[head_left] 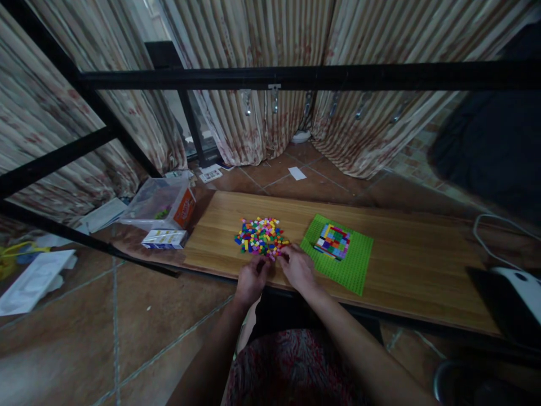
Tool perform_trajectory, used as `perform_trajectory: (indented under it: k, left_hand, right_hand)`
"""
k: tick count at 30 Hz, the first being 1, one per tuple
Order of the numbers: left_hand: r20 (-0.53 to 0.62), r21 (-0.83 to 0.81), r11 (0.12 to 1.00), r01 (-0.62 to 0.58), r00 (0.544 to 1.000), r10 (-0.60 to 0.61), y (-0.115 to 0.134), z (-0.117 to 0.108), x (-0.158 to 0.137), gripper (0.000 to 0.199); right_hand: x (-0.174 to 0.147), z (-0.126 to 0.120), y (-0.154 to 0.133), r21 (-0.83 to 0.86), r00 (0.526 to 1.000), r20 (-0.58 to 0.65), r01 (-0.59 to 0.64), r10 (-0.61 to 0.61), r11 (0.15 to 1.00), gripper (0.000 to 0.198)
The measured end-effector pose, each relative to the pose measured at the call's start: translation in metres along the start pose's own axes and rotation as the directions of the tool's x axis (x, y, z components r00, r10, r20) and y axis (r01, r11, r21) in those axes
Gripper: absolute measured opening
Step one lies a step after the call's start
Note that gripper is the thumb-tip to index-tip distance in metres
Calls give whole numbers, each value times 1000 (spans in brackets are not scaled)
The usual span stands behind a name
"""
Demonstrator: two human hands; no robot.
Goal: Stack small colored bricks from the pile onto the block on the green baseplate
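A loose pile of small multicoloured toy bricks [260, 235] lies on the wooden tabletop. At its near edge is my left hand [251, 279], thumb and fingers drawn together; whatever sits between them is too small to make out. My right hand [299, 268] reaches to the pile's near right edge, its fingertips pinched among the bricks, and I cannot see what they grip. Just right of that hand lies a green studded baseplate [358, 265], turned at an angle. On it stands a low, roughly square block of mixed-colour bricks [333, 242].
The wooden table [422, 270] is long and narrow. Off its left end are a clear plastic bin [158, 203] with an orange label and a small white-blue box [164, 239]. A black metal rail [296, 78] crosses beyond. A white device [522, 290] with a cable is far right.
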State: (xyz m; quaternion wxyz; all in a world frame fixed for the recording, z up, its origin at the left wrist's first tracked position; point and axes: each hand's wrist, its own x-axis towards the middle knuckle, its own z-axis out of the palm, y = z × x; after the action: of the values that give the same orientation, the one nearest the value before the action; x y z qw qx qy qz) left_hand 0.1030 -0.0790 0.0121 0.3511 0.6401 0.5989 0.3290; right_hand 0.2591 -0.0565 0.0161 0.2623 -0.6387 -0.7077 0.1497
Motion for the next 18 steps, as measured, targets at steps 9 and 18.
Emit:
perform_trajectory:
  k: [9,18]
  left_hand:
    - [-28,11,1000,-30,999,30,4,-2,0,21]
    - [-24,20,999,-31,999,31,2,-1,1,22]
  right_hand:
    - [-5,0,5,34,1000,-9,10,-10,999,15]
    - [3,0,1,102,996,-13,93,-93,990,25]
